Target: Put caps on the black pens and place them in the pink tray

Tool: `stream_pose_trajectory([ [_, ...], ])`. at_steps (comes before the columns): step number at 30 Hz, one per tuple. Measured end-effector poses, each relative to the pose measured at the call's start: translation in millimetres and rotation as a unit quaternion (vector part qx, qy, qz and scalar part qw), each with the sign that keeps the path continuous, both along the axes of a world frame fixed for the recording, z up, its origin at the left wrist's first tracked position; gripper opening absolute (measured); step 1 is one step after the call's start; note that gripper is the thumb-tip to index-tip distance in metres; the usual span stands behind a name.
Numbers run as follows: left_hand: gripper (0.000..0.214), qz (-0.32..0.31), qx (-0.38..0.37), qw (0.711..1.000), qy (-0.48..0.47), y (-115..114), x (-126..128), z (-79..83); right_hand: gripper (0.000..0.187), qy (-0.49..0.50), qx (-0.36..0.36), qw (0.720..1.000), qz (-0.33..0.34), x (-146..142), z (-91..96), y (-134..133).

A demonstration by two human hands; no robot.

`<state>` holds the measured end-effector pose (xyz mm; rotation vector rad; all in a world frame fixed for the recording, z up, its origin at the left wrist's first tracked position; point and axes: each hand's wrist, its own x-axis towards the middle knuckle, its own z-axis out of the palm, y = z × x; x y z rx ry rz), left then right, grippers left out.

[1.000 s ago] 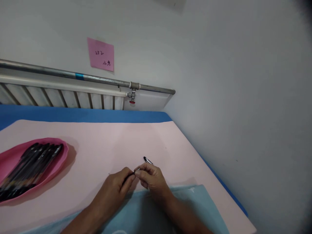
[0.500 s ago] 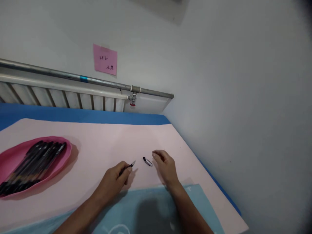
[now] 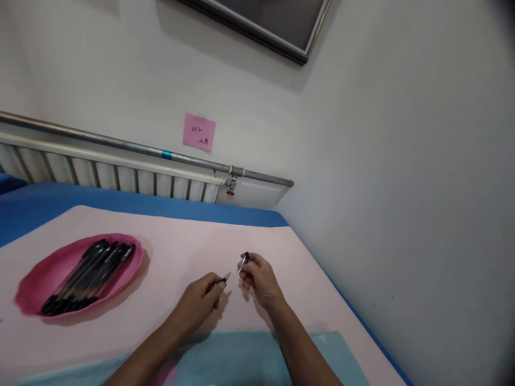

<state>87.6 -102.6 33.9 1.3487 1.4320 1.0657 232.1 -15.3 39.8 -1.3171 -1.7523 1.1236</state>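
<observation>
Black plastic pen (image 3: 223, 279), uncapped, pinched in the left hand (image 3: 200, 299) just above the pink table cover (image 3: 177, 241), its silver tip pointing toward the right hand (image 3: 259, 276). That hand grasps the small cap (image 3: 243, 261) between thumb and fingertips; cap and tip are near but apart. Both parts are judged light, rigid and smooth (liable to slip or roll if released). The pen is best held by the barrel close to the tip, the cap by its sides. Further black pens (image 3: 86, 268) lie in a pink tray (image 3: 32, 287) well to the left.
</observation>
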Motion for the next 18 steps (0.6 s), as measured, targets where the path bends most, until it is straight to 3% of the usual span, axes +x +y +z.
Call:
stream_pose_trajectory([
  [1,0.029,0.003,0.002,1.0,-0.005,0,-1,0.3,0.017,0.127,-0.038,0.991,-0.014,-3,0.0,-2],
  [3,0.03,0.001,0.0,1.0,-0.008,1,-2,0.9,0.018,0.333,-0.108,0.936,-0.033,-7,-2.1,-7],
  [5,0.032,-0.007,-0.006,1.0,-0.003,1,-1,0.8,0.021,0.406,-0.145,0.902,-0.03,-10,-5.0,-12],
  [11,0.034,-0.018,-0.01,1.0,0.009,1,1,-3.0,0.018,0.396,-0.154,0.905,0.008,-13,-8.2,-19],
  [18,0.036,-0.002,-0.02,1.0,-0.014,1,0,-2.6,0.01,0.273,-0.158,0.947,0.065,-12,-13.3,-26],
])
